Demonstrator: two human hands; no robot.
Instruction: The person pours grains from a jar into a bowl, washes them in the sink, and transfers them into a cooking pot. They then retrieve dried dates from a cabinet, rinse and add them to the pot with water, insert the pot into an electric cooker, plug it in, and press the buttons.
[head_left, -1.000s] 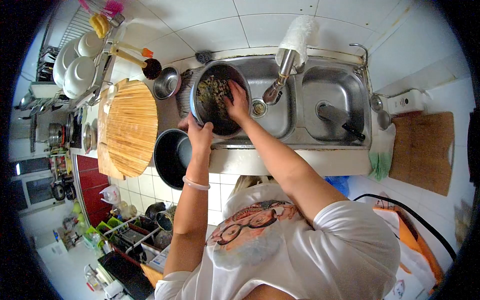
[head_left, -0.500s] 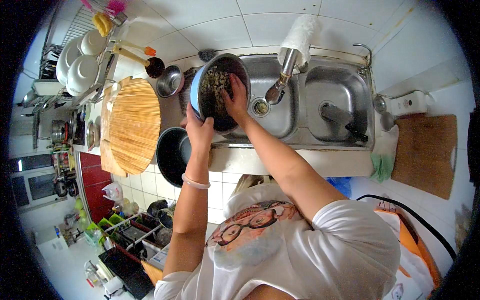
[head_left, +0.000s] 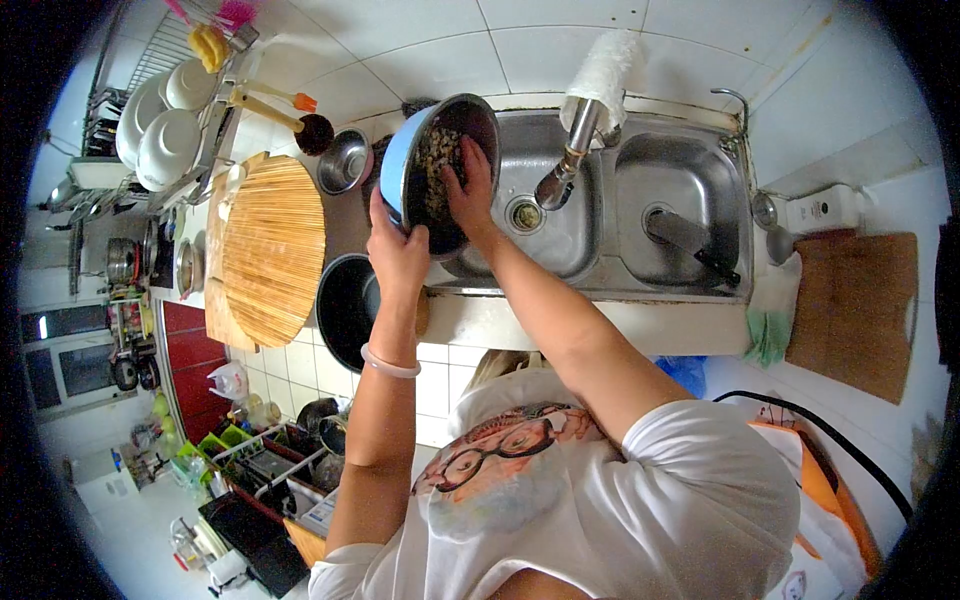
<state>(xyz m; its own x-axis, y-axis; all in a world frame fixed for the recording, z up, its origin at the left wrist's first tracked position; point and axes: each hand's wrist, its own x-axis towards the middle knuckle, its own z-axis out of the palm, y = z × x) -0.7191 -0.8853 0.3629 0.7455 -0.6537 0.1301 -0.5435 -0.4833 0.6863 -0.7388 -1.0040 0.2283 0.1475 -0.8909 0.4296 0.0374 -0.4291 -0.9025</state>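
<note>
A deep basin (head_left: pixel 398 150), blue outside and dark inside, is tilted over the left edge of the sink. My left hand (head_left: pixel 398 245) is closed on its near rim, thumb inside and fingers against the outer wall. Wet, grain-like bits (head_left: pixel 438 165) in brown and pale tones lie against the inner wall; I cannot make out their kind. My right hand (head_left: pixel 472 190) reaches into the basin with fingers stretched and thumb apart, touching or close to the bits. Below my left hand, a black pot (head_left: pixel 345 310) stands partly behind my forearm.
A faucet (head_left: pixel 568 165) with a white wrap juts over the left sink bowl (head_left: pixel 540 240). A cleaver (head_left: pixel 690 240) lies in the right bowl. Left of the basin are a small metal bowl (head_left: pixel 345 160) and a round slatted wooden mat (head_left: pixel 275 250).
The basin has risen slightly and tips a little more toward the sink. My right hand has shifted up slightly within it, and my left hand keeps its grip on the rim.
</note>
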